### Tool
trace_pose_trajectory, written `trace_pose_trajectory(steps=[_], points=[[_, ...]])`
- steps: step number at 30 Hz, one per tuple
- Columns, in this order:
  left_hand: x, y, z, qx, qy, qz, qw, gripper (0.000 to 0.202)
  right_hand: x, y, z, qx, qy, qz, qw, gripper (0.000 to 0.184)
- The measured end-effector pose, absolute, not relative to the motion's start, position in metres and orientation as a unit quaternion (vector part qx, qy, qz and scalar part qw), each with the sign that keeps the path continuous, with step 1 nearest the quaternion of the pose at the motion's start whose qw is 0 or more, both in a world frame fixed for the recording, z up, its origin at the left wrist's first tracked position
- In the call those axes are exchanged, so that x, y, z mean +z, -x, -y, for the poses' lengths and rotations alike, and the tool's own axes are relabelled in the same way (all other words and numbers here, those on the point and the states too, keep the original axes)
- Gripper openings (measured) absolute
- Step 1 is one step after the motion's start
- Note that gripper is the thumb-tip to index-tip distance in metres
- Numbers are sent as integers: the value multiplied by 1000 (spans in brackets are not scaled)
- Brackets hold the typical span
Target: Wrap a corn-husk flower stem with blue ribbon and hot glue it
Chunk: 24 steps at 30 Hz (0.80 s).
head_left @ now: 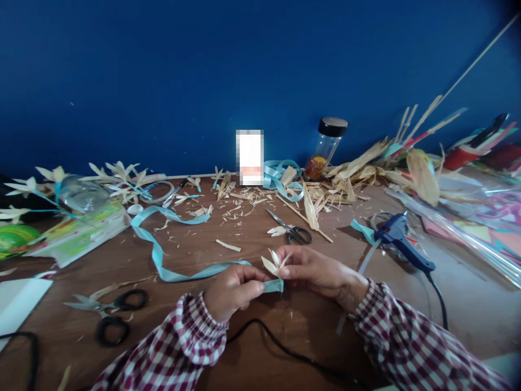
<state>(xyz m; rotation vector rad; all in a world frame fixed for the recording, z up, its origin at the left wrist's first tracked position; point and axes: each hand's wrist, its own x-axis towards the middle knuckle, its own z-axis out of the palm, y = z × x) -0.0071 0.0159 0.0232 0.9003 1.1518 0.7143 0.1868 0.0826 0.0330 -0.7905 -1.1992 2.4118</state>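
Between thumb and fingers, my right hand (311,270) pinches a small pale corn-husk flower (275,264) by its base, petals pointing up. My left hand (234,293) is closed on a light-blue ribbon (273,285), whose short end reaches the flower's base. From behind the left hand the same-coloured ribbon length (171,276) curls away over the table to the left. Small black-handled scissors (291,231) lie just beyond my hands. Larger scissors (106,312) rest open at the left. A blue glue gun (401,239) lies on its side to the right.
Husk scraps (244,202) litter the back of the brown table (325,358). A jar with a black lid (325,149) leans near the blue wall. Finished husk flowers (122,179) lie at the left, beside a clear rounded container (81,194). A black cable (280,345) crosses the front.
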Motion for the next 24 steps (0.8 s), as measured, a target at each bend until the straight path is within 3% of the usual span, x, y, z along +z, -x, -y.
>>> trace_pose_trajectory(steps=[11, 24], points=[[23, 1, -10, 349, -383, -484, 705, 29, 40, -185, -82, 813, 284, 478, 172, 29], [48, -20, -7, 335, -476, -634, 509, 16, 40, -184, -81, 713, 325, 593, 182, 28]])
